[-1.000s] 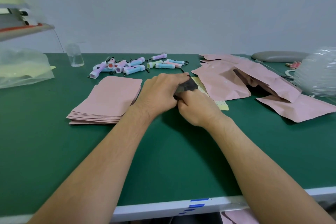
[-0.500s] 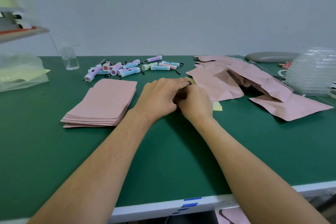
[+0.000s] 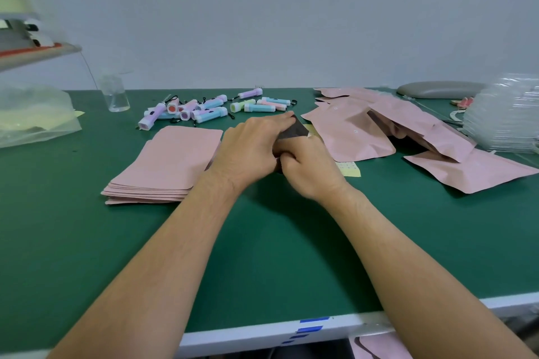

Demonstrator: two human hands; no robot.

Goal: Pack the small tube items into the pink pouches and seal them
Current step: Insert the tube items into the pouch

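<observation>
One head-worn view, forward and down over the green table [image 3: 262, 256]

We look from just above the table's near edge toward the wall behind its far edge. Our forearms enter from the bottom. Near the table's middle, close before us, our left hand [image 3: 248, 148] and right hand [image 3: 309, 166] grip a dark flat piece [image 3: 294, 132].

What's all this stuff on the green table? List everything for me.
tubes: about a dozen, pastel, back centre
flat pouches: one stack, pink, left of the hands
loose pouches: a heap, pink, right
bottle: one, clear, back left
plastic bag: one, clear, far left
sticker sheet: one, yellow, beside the right hand
plastic stack: one, clear, far right
pad: one, grey, back right
table: one, green
dark flat piece: one, between the hands
left hand: grips the piece
right hand: grips it too
</observation>
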